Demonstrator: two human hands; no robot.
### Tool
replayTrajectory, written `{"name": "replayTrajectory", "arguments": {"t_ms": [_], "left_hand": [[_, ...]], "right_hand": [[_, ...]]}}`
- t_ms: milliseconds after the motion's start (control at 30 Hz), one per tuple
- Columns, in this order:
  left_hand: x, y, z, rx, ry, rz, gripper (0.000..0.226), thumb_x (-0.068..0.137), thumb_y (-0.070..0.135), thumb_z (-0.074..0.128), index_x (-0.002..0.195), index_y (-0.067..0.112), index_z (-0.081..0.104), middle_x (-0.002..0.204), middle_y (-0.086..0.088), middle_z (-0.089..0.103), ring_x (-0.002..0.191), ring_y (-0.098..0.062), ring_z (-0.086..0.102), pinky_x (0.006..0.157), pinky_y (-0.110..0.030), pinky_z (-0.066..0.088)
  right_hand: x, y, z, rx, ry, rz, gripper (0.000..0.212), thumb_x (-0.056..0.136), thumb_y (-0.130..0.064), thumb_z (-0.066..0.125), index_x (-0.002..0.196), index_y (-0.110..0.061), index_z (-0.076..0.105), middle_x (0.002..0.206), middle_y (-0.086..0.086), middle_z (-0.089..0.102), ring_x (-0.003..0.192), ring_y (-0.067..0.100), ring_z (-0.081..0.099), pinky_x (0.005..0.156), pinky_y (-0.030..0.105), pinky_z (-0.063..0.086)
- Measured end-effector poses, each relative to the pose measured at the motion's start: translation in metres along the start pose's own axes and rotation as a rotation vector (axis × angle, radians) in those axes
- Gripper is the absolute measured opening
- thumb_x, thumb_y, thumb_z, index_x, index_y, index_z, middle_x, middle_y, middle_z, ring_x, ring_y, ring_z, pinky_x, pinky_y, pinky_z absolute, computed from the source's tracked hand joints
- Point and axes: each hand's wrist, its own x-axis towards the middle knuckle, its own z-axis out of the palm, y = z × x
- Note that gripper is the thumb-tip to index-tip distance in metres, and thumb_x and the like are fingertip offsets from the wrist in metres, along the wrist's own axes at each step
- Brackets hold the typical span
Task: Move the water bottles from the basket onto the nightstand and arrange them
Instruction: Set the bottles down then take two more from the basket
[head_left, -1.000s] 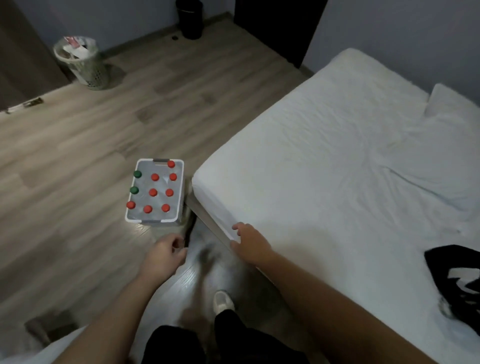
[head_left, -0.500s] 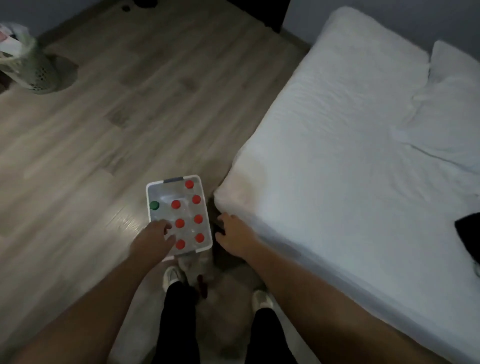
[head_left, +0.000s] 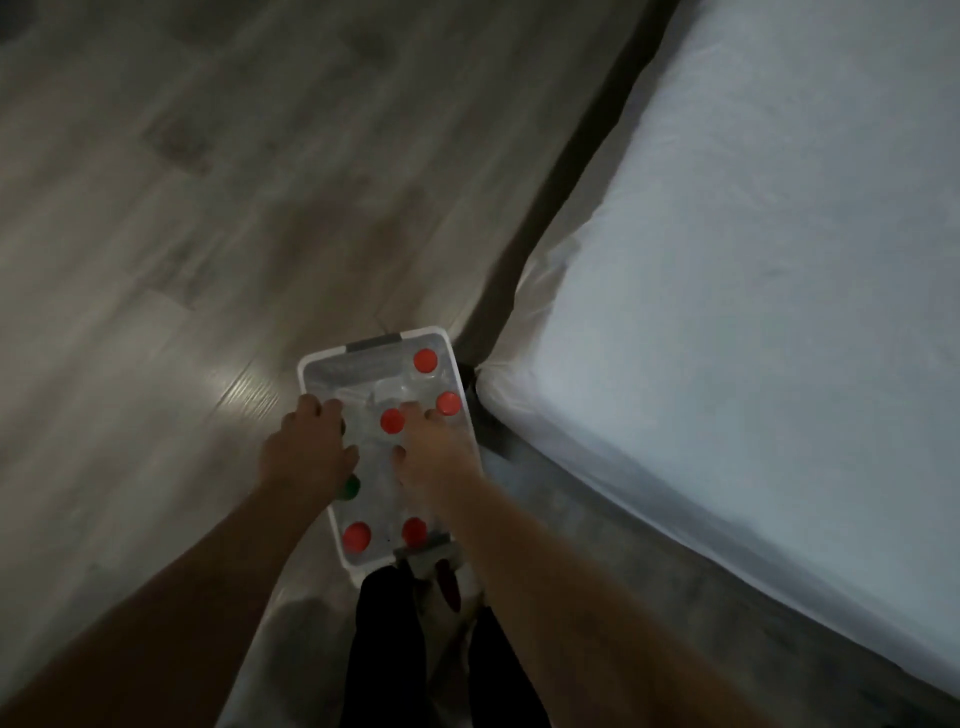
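A white plastic basket (head_left: 323, 365) stands on the wood floor by the bed's corner. It holds several clear water bottles, seen from above by their caps: red caps (head_left: 426, 360) (head_left: 448, 403) (head_left: 391, 421) (head_left: 357, 537) (head_left: 414, 530) and one green cap (head_left: 351, 487). My left hand (head_left: 306, 449) lies over the basket's left side, fingers curled down over a bottle top that it hides. My right hand (head_left: 434, 460) reaches into the middle of the basket among the red caps, fingers bent downward. What either palm grips is hidden. No nightstand is in view.
A bed with a white sheet (head_left: 753, 312) fills the right side, its corner almost touching the basket. Wood floor (head_left: 182, 208) spreads to the left and beyond. My dark trouser legs (head_left: 389, 649) stand just behind the basket.
I have bent closer over the basket, so it looks larger. My right hand left the bed's edge and went into the basket; my left hand moved further over the left-hand bottles.
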Motion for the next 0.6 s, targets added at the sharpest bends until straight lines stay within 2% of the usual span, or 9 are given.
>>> {"name": "replayTrajectory", "arguments": {"t_ms": [100,167,267,367,467,600], "left_hand": [[0.019,-0.01,0.015,0.035,-0.026,-0.007,0.042,0.086,0.038,0.058,0.118,0.016,0.043,0.108,-0.009,0.049,0.088,-0.023,0.056,0.068,-0.035,0.051],[0.032,-0.019,0.025,0.029,-0.054,0.007,0.037,0.088,0.038,0.054,0.116,0.016,0.044,0.101,-0.008,0.053,0.083,-0.023,0.058,0.066,-0.034,0.052],[0.044,-0.025,0.034,0.052,-0.048,0.044,0.038,0.091,0.038,0.051,0.121,0.016,0.044,0.094,-0.007,0.061,0.078,-0.022,0.061,0.062,-0.031,0.049],[0.05,-0.025,0.037,0.076,0.004,0.09,0.038,0.091,0.042,0.052,0.12,0.018,0.048,0.089,-0.004,0.066,0.072,-0.018,0.061,0.057,-0.028,0.046],[0.052,-0.024,0.036,0.086,0.046,0.121,0.034,0.089,0.045,0.052,0.112,0.02,0.056,0.083,-0.002,0.067,0.068,-0.018,0.063,0.059,-0.029,0.053],[0.045,-0.022,0.028,0.106,0.047,0.121,0.031,0.09,0.046,0.05,0.105,0.02,0.057,0.079,0.0,0.065,0.062,-0.015,0.057,0.054,-0.025,0.047]], "right_hand": [[0.025,0.003,0.009,-0.047,-0.011,-0.038,0.037,0.096,-0.028,0.048,0.13,-0.017,0.042,0.12,0.007,0.055,0.106,0.024,0.056,0.088,0.032,0.038],[0.042,0.007,0.015,-0.06,-0.085,-0.065,0.037,0.097,-0.027,0.048,0.132,-0.016,0.042,0.119,0.008,0.056,0.106,0.024,0.057,0.082,0.029,0.033],[0.057,0.008,0.024,-0.06,-0.097,-0.037,0.036,0.097,-0.024,0.048,0.132,-0.015,0.043,0.115,0.011,0.058,0.102,0.026,0.059,0.081,0.033,0.041],[0.067,0.007,0.032,-0.073,-0.075,-0.026,0.03,0.096,-0.023,0.05,0.125,-0.013,0.047,0.111,0.011,0.059,0.098,0.027,0.06,0.078,0.033,0.041],[0.073,0.01,0.034,-0.075,-0.101,-0.054,0.026,0.095,-0.025,0.052,0.118,-0.014,0.049,0.108,0.009,0.061,0.095,0.023,0.061,0.083,0.033,0.045],[0.059,0.013,0.025,-0.039,-0.049,-0.068,0.031,0.097,-0.026,0.047,0.126,-0.014,0.048,0.111,0.008,0.061,0.102,0.025,0.059,0.09,0.036,0.045]]}}
